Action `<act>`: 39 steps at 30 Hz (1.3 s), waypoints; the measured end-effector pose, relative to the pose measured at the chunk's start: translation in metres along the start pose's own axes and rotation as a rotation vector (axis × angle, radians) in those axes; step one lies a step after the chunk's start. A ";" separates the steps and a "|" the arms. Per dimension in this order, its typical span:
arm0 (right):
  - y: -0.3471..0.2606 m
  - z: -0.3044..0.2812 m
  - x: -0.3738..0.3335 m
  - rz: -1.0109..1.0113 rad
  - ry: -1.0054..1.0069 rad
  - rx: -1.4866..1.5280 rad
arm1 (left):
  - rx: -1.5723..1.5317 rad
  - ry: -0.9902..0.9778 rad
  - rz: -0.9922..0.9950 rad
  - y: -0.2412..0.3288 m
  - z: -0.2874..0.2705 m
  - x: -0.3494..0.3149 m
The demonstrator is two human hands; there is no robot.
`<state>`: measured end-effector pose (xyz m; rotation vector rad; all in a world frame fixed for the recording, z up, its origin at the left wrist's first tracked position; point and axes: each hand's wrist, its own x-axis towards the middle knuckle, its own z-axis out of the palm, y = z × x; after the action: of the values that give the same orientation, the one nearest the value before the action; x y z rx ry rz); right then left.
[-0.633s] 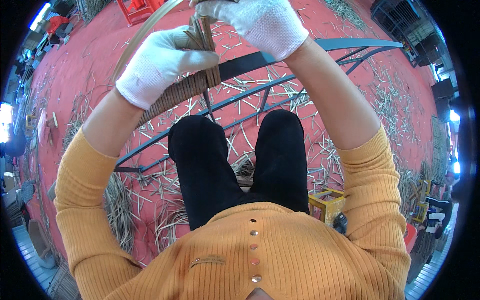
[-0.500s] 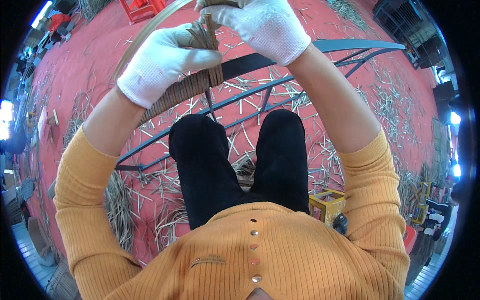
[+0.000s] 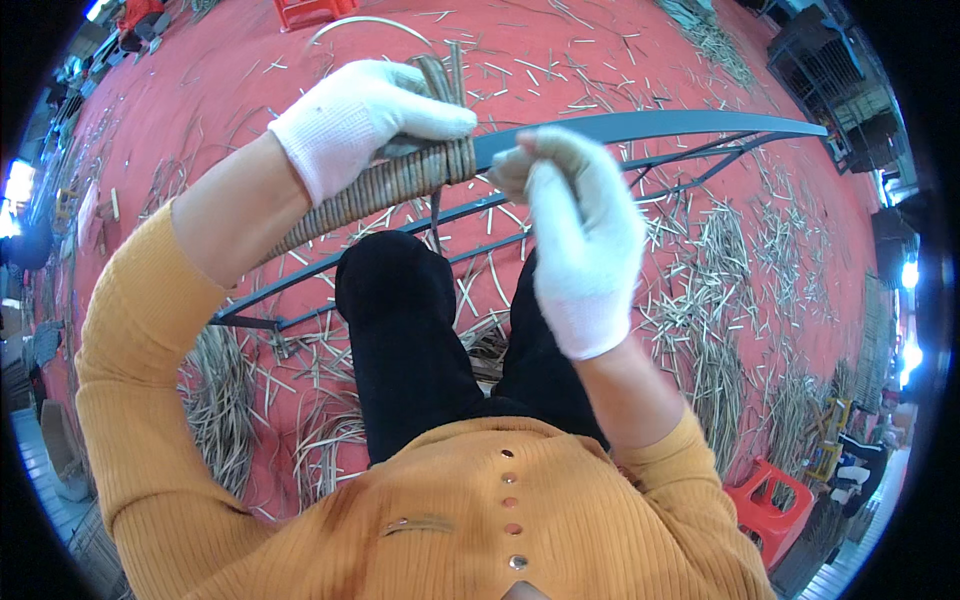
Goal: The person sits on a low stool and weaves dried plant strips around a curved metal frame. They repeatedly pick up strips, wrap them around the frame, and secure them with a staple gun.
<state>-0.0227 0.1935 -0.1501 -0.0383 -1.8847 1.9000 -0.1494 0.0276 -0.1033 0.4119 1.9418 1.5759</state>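
Note:
A grey metal frame (image 3: 660,126) with a curved flat bar slants across in front of my knees. Brown wicker strip is wound in tight turns (image 3: 395,182) around the left part of its bar. My left hand (image 3: 365,120), in a white glove, is closed over the end of the winding, with short wicker strip ends (image 3: 436,75) standing up past its fingers. A thin pale strip (image 3: 375,20) arcs above that hand. Just right of the winding, by the bare metal, my gloved right hand (image 3: 585,220) has curled fingers; what they pinch is hidden.
Cut wicker scraps (image 3: 700,250) litter the red floor. A bundle of long strips (image 3: 222,400) lies at the left. Red plastic stools stand at the lower right (image 3: 775,510) and far top (image 3: 315,10). Dark racks (image 3: 815,70) stand at the far right.
My right hand has come down and nearer from above the bar to beside the winding's end. My left hand has shifted slightly right and lower. The long strip's arc above has changed shape.

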 end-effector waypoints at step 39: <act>0.059 -0.362 -0.371 0.894 1.089 -0.445 | 0.136 -0.058 0.068 -0.008 0.007 -0.007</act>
<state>0.4120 0.4112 -0.3382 -1.8721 -1.4516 1.2641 -0.1381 0.0270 -0.1097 0.5790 2.0164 1.4612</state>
